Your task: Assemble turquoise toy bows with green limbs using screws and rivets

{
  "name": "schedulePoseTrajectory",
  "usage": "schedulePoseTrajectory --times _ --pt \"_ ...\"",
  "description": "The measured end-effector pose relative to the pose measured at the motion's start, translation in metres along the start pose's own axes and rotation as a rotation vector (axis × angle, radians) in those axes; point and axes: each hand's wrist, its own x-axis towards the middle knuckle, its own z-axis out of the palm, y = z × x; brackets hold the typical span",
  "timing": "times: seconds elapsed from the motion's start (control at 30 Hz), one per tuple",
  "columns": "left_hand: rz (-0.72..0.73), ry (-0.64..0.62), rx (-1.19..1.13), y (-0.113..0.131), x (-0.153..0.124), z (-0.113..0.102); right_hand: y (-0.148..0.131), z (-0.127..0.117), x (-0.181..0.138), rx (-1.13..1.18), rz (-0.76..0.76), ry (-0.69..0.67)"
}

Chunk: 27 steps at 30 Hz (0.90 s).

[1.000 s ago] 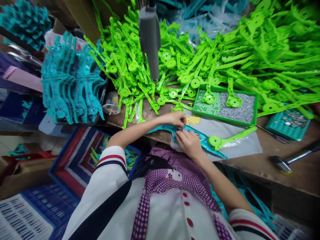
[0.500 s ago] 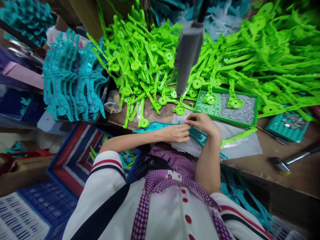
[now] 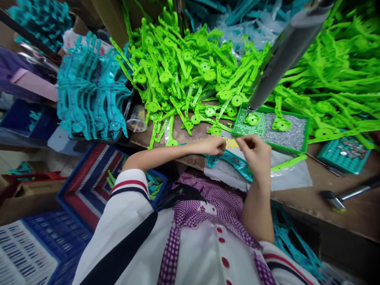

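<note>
My left hand (image 3: 212,145) rests on the bench edge, fingers curled in a pinch on a teal plastic part (image 3: 234,163) that lies on a clear plastic sheet (image 3: 292,180). My right hand (image 3: 257,152) hovers just right of it, thumb and fingers pinched together over the same part; what they hold is too small to name. A small yellow piece (image 3: 230,143) lies between the two hands. A green plastic arm (image 3: 289,161) sticks out to the right from under my right hand.
A grey hanging cylinder tool (image 3: 285,51) points down at a green tray (image 3: 307,132) of small metal pieces. Green plastic parts (image 3: 190,75) are heaped behind. Teal parts (image 3: 89,99) are stacked at left. A teal tray (image 3: 344,148) and a hammer (image 3: 341,196) lie right. Blue crates (image 3: 47,241) sit below left.
The grey hanging tool has swung from the middle to the right. My right hand lifted off the teal part and moved up and right; my left hand stayed on it.
</note>
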Motion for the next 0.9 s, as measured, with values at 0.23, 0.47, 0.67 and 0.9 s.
schedulePoseTrajectory --times 0.23,0.47,0.67,0.9 --pt "-0.315 0.038 -0.686 -0.013 0.001 0.014 0.018 0.045 -0.059 -0.237 -0.235 -0.170" --pt "-0.117 0.159 -0.657 -0.021 -0.027 0.036 0.033 0.038 -0.032 0.185 0.119 -0.136" --pt "-0.041 0.467 -0.330 -0.010 -0.044 0.062 0.037 0.037 -0.006 0.193 0.218 -0.229" --pt "-0.198 0.591 -0.404 -0.008 -0.038 0.072 0.035 0.007 -0.015 -0.150 -0.213 -0.120"
